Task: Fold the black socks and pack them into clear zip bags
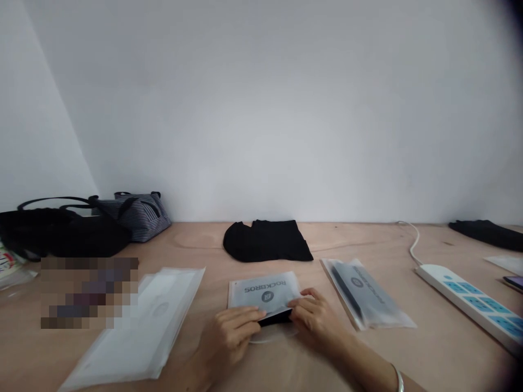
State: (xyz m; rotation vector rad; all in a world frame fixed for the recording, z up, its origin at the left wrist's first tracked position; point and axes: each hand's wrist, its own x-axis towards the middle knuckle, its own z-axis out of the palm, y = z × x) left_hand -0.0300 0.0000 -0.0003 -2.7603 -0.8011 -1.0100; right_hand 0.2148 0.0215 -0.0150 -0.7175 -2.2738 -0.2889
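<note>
A frosted plastic bag (253, 286) printed ROCKBROS lies in front of me, its lettering upside down. Black fabric (275, 318) shows at its near edge, between my hands. My left hand (235, 332) grips the near left edge, fingers together on top and the thumb hidden. At the near right edge, my right hand (310, 318) pinches the bag with bent fingers. Close to my right hand lies a second bag (370, 296) with the same print and something dark inside. A stack of frosted bags (139, 326) rests left of my left hand.
Against the wall lies a folded black cloth item (267, 240). A white power strip (469, 299) with its cord stretches along the right, near another black cloth (490, 233). A black bag (61, 234) and a striped bag (143, 215) stand back left, behind a blurred-out patch.
</note>
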